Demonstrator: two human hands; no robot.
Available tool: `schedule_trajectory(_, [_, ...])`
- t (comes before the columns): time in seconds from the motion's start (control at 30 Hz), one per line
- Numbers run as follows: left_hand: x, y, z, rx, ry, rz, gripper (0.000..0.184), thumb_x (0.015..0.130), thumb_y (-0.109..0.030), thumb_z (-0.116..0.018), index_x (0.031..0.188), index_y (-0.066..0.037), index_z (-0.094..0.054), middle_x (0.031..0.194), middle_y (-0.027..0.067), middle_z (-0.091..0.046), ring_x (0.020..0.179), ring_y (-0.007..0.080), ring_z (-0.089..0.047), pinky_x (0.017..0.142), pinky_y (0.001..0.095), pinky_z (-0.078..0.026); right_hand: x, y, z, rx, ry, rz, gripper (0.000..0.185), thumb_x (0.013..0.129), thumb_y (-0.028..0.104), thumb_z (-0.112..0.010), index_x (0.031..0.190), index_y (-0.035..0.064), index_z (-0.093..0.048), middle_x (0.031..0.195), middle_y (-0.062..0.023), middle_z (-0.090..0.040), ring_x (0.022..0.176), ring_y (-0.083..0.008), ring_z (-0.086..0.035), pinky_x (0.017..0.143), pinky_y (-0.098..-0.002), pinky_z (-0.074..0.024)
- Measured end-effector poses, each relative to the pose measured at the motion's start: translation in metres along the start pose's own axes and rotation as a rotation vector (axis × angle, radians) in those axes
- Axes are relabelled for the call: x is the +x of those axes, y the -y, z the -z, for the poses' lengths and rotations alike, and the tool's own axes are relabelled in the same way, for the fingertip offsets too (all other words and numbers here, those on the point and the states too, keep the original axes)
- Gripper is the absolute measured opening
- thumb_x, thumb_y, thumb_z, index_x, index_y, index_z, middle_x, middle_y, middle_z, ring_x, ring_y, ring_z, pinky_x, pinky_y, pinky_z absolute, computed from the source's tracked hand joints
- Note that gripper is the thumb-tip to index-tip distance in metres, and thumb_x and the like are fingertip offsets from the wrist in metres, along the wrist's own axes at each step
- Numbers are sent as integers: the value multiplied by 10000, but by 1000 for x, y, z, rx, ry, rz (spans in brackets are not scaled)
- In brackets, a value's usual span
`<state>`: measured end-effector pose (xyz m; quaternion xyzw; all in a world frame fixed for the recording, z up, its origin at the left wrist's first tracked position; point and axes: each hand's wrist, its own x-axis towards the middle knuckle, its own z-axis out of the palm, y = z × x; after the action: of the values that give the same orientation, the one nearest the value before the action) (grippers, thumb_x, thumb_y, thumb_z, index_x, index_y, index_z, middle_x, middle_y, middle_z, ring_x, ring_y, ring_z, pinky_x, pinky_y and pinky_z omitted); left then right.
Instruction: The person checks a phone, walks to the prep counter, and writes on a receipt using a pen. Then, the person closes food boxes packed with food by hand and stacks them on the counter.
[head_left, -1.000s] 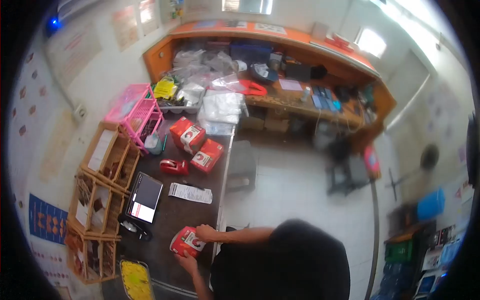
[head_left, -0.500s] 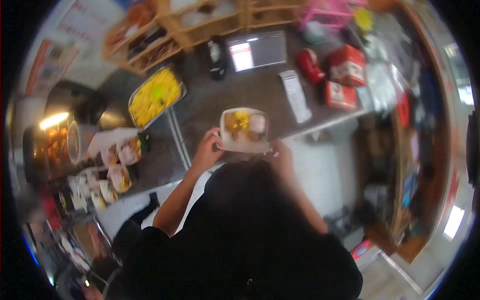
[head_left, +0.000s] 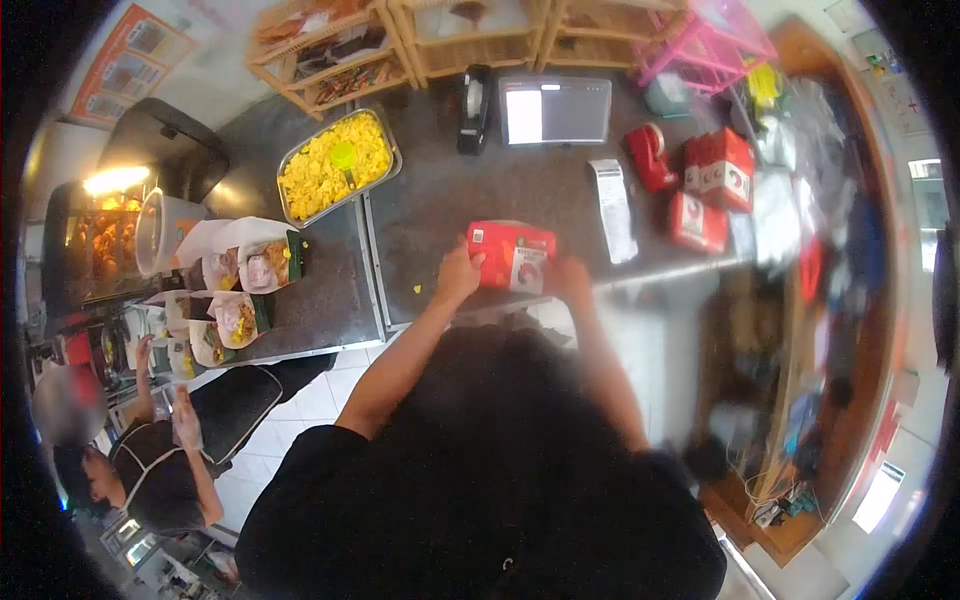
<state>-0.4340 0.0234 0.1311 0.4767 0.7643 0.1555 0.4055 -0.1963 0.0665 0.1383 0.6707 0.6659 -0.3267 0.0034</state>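
Note:
A red and white food box (head_left: 511, 257), its red panels facing up, is at the counter's front edge. My left hand (head_left: 459, 273) grips its left side, the thumb on the top. At the box's right side is my right hand (head_left: 571, 281), blurred, its fingers hard to make out. Past the box lies a printed paper slip (head_left: 613, 211). Two closed red boxes (head_left: 719, 168) (head_left: 697, 223) and a red tape dispenser (head_left: 651, 158) are at the right. A metal tray of yellow food (head_left: 336, 165) sits at the back left.
A tablet (head_left: 555, 111) and a black device (head_left: 474, 110) lie at the back, below wooden racks (head_left: 470, 50) and a pink rack (head_left: 705, 45). Open filled boxes (head_left: 262, 268) stand at the left. A co-worker (head_left: 160, 470) is at the lower left.
The view has swung left since the first frame. Half a second ago the box was open with food showing; now its red panels cover the food. The co-worker shows more fully.

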Motion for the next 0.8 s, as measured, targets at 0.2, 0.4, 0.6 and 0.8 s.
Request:
schedule_trajectory(0.2, [13, -3, 15, 91, 9, -34, 500, 885, -277, -662, 1261, -16, -462, 1189, 248, -621, 1113, 412, -601, 965, 474, -461, 9, -11, -13, 42, 143, 61, 538, 847, 461, -655, 1115, -5, -654, 948, -263, -691, 965, -374, -684, 800, -449, -543])
schedule_trajectory(0.4, [-30, 2, 50, -305, 32, -223, 492, 801, -215, -776, 1146, -64, -461, 1145, 118, -586, 1085, 239, -582, 946, 375, -457, -28, -32, -39, 652, -172, 163, 549, 880, 104, -702, 1330, -19, -410, 1089, -168, -657, 968, -204, -673, 846, -351, -541])
schedule_trajectory(0.6, [-32, 15, 14, -447, -183, -303, 452, 813, -208, -754, 1159, -52, -508, 1139, 137, -617, 1076, 269, -611, 911, 379, -479, -44, -13, -13, 877, -212, 178, 429, 934, 150, -645, 1299, -5, -481, 1210, -156, -605, 1075, -231, -589, 939, -363, -475])
schedule_trajectory(0.8, [-26, 5, 11, -101, -402, -97, 358, 847, -312, -704, 1067, -31, -670, 1002, 200, -695, 939, 364, -674, 835, 439, -517, -21, -5, -7, 194, -257, 205, 413, 942, 397, -612, 1084, 11, -656, 954, -189, -696, 875, -255, -668, 749, -411, -518])
